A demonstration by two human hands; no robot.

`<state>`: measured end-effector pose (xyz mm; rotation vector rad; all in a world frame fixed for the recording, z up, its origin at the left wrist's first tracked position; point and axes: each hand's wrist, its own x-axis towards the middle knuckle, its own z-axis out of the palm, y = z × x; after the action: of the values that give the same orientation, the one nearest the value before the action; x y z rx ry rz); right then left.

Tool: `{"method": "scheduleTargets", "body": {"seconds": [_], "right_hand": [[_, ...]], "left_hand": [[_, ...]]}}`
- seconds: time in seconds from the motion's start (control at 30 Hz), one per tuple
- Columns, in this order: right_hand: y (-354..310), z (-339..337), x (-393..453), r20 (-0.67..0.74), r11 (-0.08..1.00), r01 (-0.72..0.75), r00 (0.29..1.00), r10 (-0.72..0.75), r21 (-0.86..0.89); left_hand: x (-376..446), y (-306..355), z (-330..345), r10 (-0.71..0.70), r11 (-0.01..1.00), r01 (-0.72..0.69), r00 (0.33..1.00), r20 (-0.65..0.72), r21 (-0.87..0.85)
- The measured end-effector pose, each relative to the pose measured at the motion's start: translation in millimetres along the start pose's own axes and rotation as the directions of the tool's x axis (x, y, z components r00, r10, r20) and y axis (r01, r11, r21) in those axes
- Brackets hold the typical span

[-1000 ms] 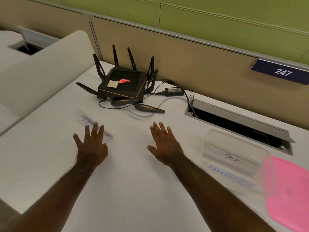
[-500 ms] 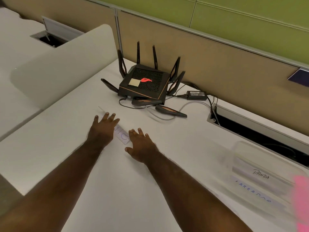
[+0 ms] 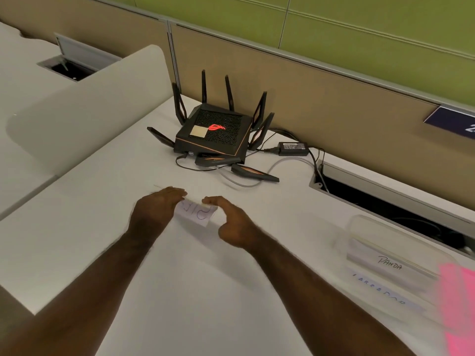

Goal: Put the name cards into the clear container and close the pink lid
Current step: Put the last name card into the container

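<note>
Fingers (image 3: pixel 177 192) of the left hand (image 3: pixel 156 209) and right hand (image 3: pixel 231 222) are curling narrowly around a name card (image 3: pixel 196 214) on the desk (image 3: pixel 180 278); lifting it evenly is advisable; the clear container (image 3: pixel 380 250) is sitting well apart, rightward, beside the pink lid (image 3: pixel 460 304).

A name card (image 3: pixel 196 214) lies between both hands on the desk (image 3: pixel 180 291) (router (image 3: pixel 213 134) behind, container (image 3: pixel 385 255) right).

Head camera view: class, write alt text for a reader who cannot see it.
Two hands, left and right, lift a name card off a white desk. A clear container holding cards and a pink lid sit right; a black router stands behind.
</note>
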<state>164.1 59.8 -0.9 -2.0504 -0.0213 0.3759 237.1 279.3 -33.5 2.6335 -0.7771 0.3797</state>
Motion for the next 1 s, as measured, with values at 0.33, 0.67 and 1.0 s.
{"method": "scheduleTargets", "body": {"seconds": [0.33,0.67,1.0], "right_hand": [[2.7,-104.3,-77.6,0.058,0.968,-0.028,0.998,0.014,0.251],[64.6,-187.3,-178.6,-0.025,0.970,-0.142,0.988,0.150,0.195],[122.2,-249.2,-289.3,-0.370,0.957,-0.282,0.884,0.285,0.063]], "left_hand": [[24.6,145.4,-27.8,-0.429,0.550,0.317,0.901,0.065,-0.773],[47.2,268.0,-14.0,-0.169,-0.116,0.422,0.884,0.437,-0.899],[83.7,318.8,12.4,0.201,0.039,0.513,0.836,0.510,-0.857]]}}
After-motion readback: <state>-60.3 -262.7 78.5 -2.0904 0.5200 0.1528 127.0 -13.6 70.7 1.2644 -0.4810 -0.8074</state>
